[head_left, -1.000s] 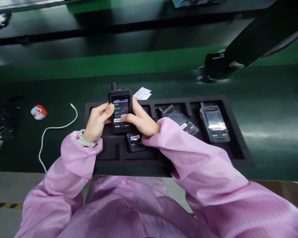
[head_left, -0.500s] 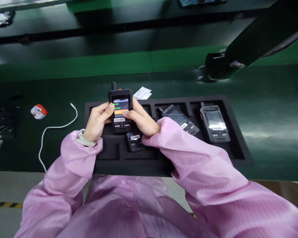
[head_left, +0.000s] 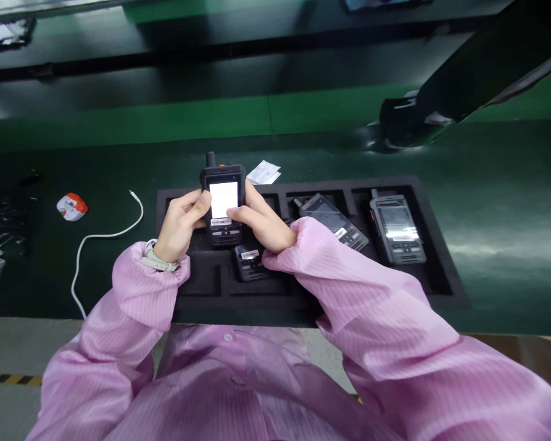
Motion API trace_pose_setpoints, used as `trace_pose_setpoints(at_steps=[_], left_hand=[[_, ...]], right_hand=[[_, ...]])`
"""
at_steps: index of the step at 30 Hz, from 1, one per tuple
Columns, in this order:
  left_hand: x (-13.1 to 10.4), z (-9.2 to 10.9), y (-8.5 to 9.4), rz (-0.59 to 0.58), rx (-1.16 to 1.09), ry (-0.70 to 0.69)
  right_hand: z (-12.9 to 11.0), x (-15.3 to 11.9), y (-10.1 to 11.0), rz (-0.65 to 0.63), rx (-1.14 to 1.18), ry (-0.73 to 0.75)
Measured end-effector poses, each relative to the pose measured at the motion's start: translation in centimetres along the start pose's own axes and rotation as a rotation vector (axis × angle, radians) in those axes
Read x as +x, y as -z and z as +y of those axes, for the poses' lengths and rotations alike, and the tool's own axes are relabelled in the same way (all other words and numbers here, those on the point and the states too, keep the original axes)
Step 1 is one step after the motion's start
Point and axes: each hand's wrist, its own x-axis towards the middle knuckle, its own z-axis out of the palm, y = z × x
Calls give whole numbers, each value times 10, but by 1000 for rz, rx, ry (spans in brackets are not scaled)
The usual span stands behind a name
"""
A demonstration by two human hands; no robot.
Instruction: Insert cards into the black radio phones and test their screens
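Observation:
Between my two hands is a black handheld radio [head_left: 224, 235] with a stubby antenna, held upright above a dark foam tray [head_left: 445, 275]. Its screen glows plain white, with a barcode label below. My left hand [head_left: 178, 223] is closed on the radio's left side, thumb on the front edge. My right hand [head_left: 264, 222] grips the right side, its thumb over the lower right of the screen; the fingers behind are hidden. In the tray lie more radios: one partly covered [head_left: 250, 262] under my right wrist, one tilted [head_left: 333, 222], and one at the right [head_left: 398, 226].
A white cable [head_left: 92, 237] curls on the green table to the left, near an orange and white object [head_left: 72, 207]. Dark tangled cables [head_left: 9, 226] lie at the far left. Behind the tray is a white paper slip [head_left: 264, 173]. A dark post [head_left: 422, 113] stands back right.
The radio's screen has turned from a menu with green and orange rows to plain white. My hands stay in the same place.

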Motion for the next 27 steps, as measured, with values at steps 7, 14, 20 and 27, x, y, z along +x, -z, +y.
trace_pose_setpoints(at_steps=[7, 14, 20, 27], left_hand=[[-1, 1, -1, -13, 1, 7], [-1, 0, 0, -6, 31, 1], [0, -1, 0, -12, 27, -3], [0, -2, 0, 6, 5, -15]], right_hand=[[2, -1, 2, 14, 3, -14], [8, 0, -1, 34, 123, -65], [8, 1, 0, 19, 120, -38], [7, 1, -1, 10, 175, -50]])
